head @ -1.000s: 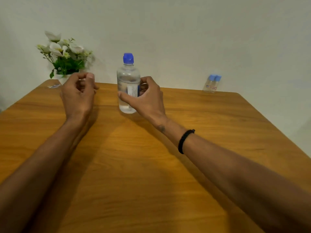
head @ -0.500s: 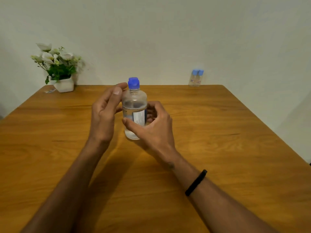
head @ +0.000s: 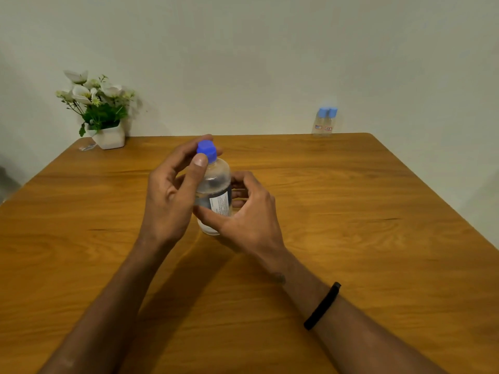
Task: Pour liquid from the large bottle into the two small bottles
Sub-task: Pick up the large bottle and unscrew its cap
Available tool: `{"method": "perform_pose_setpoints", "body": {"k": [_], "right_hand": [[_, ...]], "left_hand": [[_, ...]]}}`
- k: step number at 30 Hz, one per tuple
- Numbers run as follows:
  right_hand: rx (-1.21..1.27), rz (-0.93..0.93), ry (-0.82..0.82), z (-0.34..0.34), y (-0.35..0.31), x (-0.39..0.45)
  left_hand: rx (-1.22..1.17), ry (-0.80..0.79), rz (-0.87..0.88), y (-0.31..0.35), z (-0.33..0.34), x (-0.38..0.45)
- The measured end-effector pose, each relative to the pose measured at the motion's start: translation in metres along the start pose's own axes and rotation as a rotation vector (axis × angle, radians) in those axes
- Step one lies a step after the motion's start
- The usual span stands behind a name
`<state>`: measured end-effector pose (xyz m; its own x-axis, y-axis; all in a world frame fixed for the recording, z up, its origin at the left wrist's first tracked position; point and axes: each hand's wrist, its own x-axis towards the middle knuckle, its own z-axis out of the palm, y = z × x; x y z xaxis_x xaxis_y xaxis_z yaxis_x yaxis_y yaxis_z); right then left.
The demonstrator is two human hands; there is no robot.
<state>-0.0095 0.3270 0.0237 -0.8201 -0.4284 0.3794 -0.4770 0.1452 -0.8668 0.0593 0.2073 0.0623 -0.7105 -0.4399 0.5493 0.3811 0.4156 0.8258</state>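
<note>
Right hand (head: 251, 211) grips the large bottle (head: 214, 195) – left hand (head: 172, 190) pinches its cap (head: 206, 149), seemingly.

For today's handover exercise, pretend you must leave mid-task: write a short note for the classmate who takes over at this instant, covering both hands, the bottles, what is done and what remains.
Left hand: thumb and fingers pinch the blue cap of the large bottle.
Right hand: grips the large bottle's body, holding it upright above the wooden table.
Two small bottles: side by side at the far right edge, by the wall, caps on.
Done: large bottle picked up; its cap is on.
Left: take off the cap, fetch and uncap the small bottles, pour into each.
</note>
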Motion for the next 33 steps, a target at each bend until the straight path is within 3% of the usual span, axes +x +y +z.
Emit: {"method": "perform_pose_setpoints", "body": {"k": [14, 24, 29, 33], "right_hand": [[-0.015, -0.028, -0.003, 0.003, 0.001, 0.000], [-0.019, -0.045, 0.002, 0.002, 0.002, 0.001], [-0.018, -0.054, 0.010, 0.002, 0.002, 0.000], [-0.018, -0.058, 0.007, 0.002, 0.001, 0.000]], "left_hand": [[0.004, 0.141, -0.005, 0.001, -0.004, 0.001], [-0.243, 0.324, -0.124, -0.007, -0.026, 0.013], [-0.127, 0.358, -0.213, -0.024, -0.037, 0.015], [0.193, 0.260, -0.248, -0.036, -0.044, 0.015]]}}
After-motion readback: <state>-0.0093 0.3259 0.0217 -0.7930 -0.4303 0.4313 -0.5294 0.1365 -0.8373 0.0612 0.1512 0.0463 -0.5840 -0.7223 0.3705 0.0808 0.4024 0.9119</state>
